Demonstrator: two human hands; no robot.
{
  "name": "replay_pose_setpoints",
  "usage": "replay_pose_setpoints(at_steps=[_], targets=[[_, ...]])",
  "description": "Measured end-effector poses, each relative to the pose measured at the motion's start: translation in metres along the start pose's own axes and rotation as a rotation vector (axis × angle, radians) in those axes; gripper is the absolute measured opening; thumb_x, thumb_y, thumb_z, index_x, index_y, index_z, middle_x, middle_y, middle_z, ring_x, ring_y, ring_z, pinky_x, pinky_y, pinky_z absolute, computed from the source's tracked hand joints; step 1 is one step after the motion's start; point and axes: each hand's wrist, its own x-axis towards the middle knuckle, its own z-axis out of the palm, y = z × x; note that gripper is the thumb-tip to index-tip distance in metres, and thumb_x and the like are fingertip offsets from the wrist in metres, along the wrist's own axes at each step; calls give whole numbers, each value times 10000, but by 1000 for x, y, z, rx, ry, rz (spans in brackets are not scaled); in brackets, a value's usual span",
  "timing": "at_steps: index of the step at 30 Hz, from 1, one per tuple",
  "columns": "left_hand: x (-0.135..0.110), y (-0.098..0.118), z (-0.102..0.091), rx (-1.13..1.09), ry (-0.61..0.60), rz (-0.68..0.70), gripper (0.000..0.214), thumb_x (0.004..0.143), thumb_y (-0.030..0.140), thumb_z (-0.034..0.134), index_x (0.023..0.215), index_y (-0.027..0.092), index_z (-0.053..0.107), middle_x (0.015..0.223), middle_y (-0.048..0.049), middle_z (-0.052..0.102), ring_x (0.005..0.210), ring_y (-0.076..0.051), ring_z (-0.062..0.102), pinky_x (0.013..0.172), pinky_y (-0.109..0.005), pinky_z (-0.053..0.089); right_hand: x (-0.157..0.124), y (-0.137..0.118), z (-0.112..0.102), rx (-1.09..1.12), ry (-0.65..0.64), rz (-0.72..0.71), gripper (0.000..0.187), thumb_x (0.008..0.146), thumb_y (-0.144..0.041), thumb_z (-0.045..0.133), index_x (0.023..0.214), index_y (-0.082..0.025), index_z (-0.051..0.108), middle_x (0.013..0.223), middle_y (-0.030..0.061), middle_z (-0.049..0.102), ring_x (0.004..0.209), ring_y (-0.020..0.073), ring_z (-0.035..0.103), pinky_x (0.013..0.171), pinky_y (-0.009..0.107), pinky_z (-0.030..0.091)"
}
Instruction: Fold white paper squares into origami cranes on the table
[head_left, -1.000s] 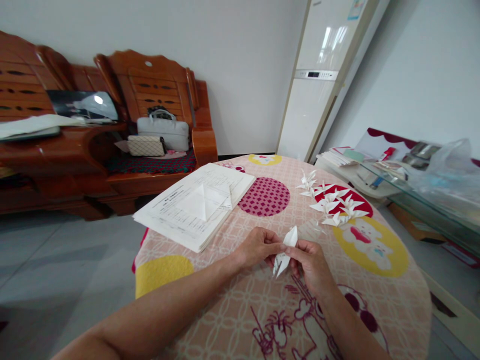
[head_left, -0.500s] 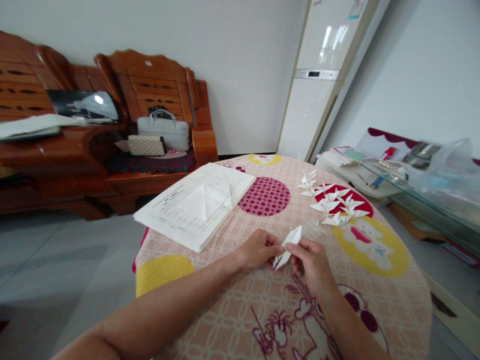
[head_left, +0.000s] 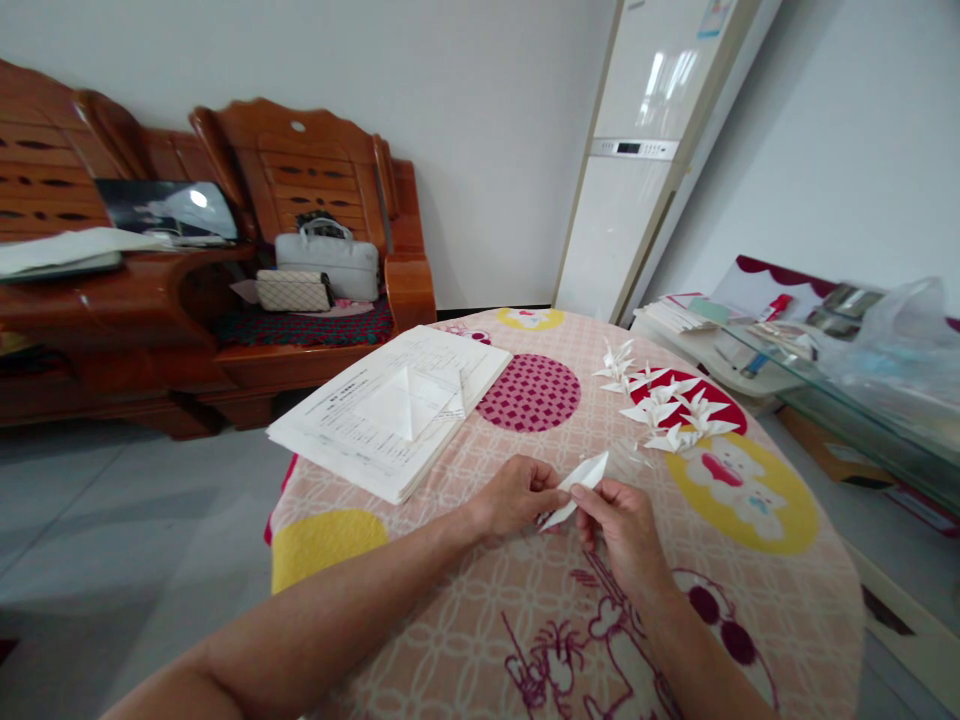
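Between my two hands is a folded white paper, a narrow pointed shape slanting up to the right just above the tablecloth. My left hand pinches its left edge with thumb and fingers. From the other side my right hand is closed on it, thumb on top. Parts of the paper are hidden under the fingers. Beyond my right hand stand several white paper cranes with pointed wings. To the left lies a stack of printed sheets, with a creased white paper square on top.
A round table wears a pink patterned cloth. Clear plastic scraps lie near the cranes. On the right, a glass shelf holds papers and a plastic bag. Wooden chairs with bags stand behind, beside a tall white air conditioner.
The folded paper has tilted and now looks narrower, its tip shifted slightly right and its lower end left. Both hands keep hold with only small finger movements.
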Motion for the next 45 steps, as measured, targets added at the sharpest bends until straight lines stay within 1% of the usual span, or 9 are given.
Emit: replay_pose_setpoints(at_steps=[7, 11, 16, 20, 23, 30, 37, 42, 45], targets=[[-6, 6, -8, -1, -73, 17, 227, 746, 324, 647, 684, 113, 594, 576, 18, 581, 497, -76, 501, 446, -169, 318, 5, -8, -9, -12, -51, -54, 221, 657, -330, 763, 610, -141, 659, 473, -9, 588, 432, 93, 476, 433, 208, 362], [-4, 8, -12, -135, -3, 24, 254, 714, 341, 692, 702, 98, 621, 581, -15, 624, 519, -110, 580, 501, -193, 428, 4, -10, -14, -44, -98, -51, 205, 667, -303, 729, 561, -147, 646, 447, -15, 575, 415, 92, 471, 437, 210, 351], [-2, 9, -14, -248, 168, -17, 287, 642, 311, 774, 779, 93, 648, 568, -20, 634, 483, -117, 592, 478, -196, 449, 1, -8, -10, -95, -223, 85, 243, 637, -326, 748, 523, -148, 628, 426, -17, 566, 378, 86, 436, 400, 206, 295], [0, 9, -10, -443, 243, 17, 490, 592, 271, 825, 1013, 122, 622, 580, 46, 594, 499, -95, 580, 532, -210, 494, -2, -7, -3, -27, -161, 83, 244, 667, -351, 739, 560, -149, 655, 456, -12, 585, 402, 99, 464, 417, 214, 330], [0, 10, -5, -514, 233, 37, 542, 574, 244, 836, 1047, 110, 608, 612, 44, 600, 534, -86, 580, 564, -208, 504, -2, -6, -1, 3, -115, 57, 237, 691, -349, 734, 589, -143, 675, 478, -1, 608, 428, 110, 493, 441, 220, 356], [-3, 14, -8, -354, 174, 2, 616, 587, 176, 791, 1150, 71, 562, 501, 75, 551, 444, -98, 560, 467, -186, 443, 0, -6, 0, 15, -181, 43, 236, 703, -365, 744, 669, -138, 689, 553, 0, 634, 480, 106, 516, 472, 213, 381], [0, 0, -8, -262, 169, 4, 826, 668, 192, 728, 1391, 59, 351, 536, 52, 605, 474, -122, 586, 486, -212, 468, -3, -9, 1, -131, -227, 141, 295, 714, -416, 670, 635, -134, 638, 455, 4, 601, 334, 92, 479, 308, 173, 267], [3, -7, -5, -95, 156, 7, 799, 695, 163, 656, 1418, 77, 328, 517, 77, 567, 445, -116, 551, 462, -208, 444, -3, -2, 2, -344, -241, 182, 299, 762, -393, 570, 576, -159, 570, 483, -5, 606, 270, 75, 442, 289, 181, 229], [5, -9, -4, 87, 154, 13, 749, 691, 153, 650, 1394, 121, 394, 539, 82, 565, 466, -105, 533, 495, -207, 422, -2, 1, 1, -581, -206, 73, 290, 779, -341, 531, 538, -180, 552, 450, -14, 567, 298, 87, 432, 341, 210, 264]])
